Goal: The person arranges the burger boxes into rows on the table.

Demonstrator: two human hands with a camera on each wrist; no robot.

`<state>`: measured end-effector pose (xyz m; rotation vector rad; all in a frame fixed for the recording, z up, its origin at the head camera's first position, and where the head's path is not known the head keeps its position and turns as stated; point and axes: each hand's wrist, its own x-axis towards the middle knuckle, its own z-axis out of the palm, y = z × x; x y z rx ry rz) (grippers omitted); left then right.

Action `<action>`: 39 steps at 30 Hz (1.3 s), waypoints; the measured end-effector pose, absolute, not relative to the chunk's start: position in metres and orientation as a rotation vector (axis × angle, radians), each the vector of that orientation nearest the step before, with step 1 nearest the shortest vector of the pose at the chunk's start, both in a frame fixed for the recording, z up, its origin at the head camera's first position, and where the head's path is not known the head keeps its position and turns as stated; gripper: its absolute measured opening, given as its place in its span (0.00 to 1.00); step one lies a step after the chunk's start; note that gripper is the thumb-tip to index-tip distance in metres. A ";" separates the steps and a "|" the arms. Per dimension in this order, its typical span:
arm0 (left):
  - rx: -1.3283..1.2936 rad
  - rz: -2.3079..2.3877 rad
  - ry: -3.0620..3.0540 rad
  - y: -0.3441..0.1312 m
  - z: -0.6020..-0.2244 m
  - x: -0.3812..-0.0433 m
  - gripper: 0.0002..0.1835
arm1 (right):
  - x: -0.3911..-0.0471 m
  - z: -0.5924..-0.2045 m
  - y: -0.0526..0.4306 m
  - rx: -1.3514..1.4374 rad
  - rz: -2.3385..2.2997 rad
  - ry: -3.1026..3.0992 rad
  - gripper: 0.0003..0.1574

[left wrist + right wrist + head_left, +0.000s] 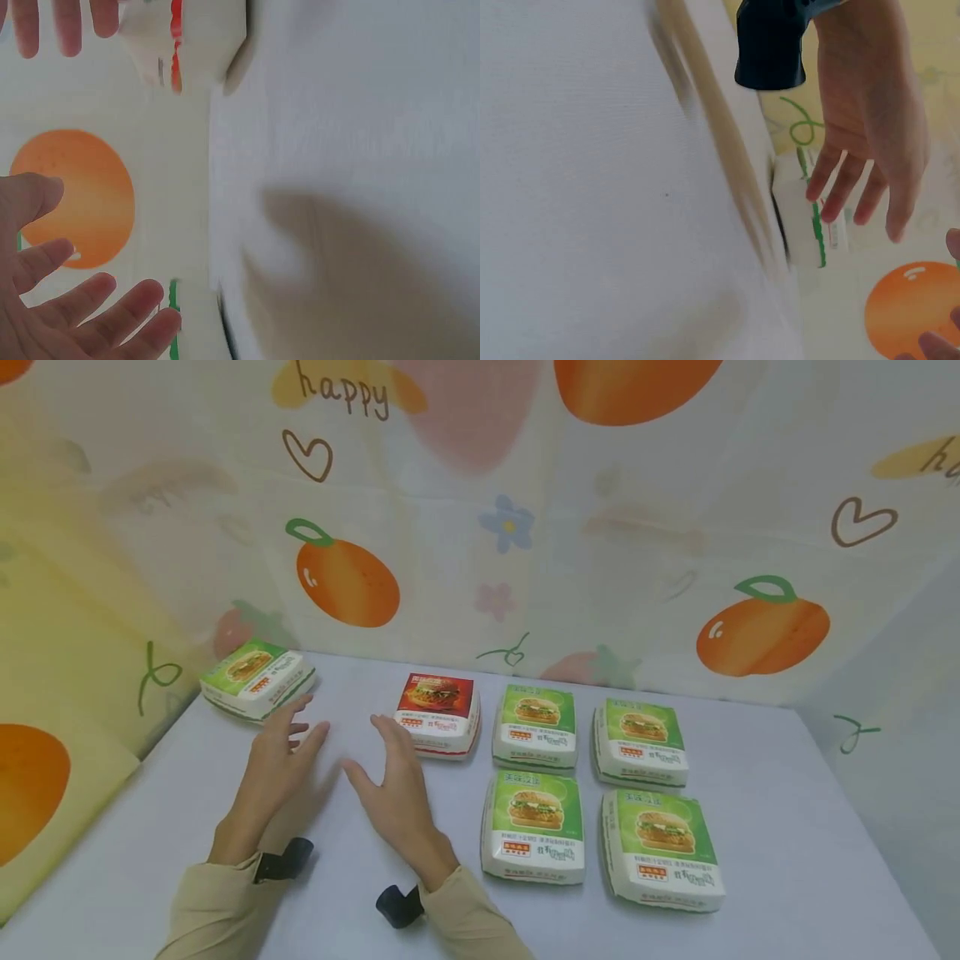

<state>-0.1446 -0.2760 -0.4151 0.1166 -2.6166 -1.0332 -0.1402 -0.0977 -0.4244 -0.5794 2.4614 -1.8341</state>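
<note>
My left hand (281, 768) hovers above the table with fingers spread, just in front of a green-and-white burger box (258, 681) at the far left. My right hand (397, 789) is also in the air, fingers apart, near a red-and-white burger box (437, 714). Neither hand holds anything. In the left wrist view the red-trimmed box (214, 41) appears at the top and part of a green-trimmed box (199, 322) at the bottom. The right wrist view shows my left hand (877, 112) beside the green-trimmed box (799, 206).
Right of the red box, green burger boxes stand in two rows: one box (535, 727) and another (641, 742) behind, one box (532, 827) and another (662, 850) in front. A printed curtain (600, 568) hangs behind the white table (795, 827).
</note>
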 end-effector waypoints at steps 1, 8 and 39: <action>0.128 -1.025 -2.612 -0.280 -0.414 -0.144 0.29 | -0.141 -0.423 -0.099 -0.585 -1.817 2.466 0.38; 0.231 -0.973 -2.547 -0.308 -0.411 -0.140 0.29 | -0.150 -0.419 -0.108 -0.642 -1.762 2.485 0.38; 0.827 -1.315 -2.575 -0.375 -0.411 -0.181 0.51 | -0.185 -0.395 -0.144 -0.693 -1.563 2.520 0.39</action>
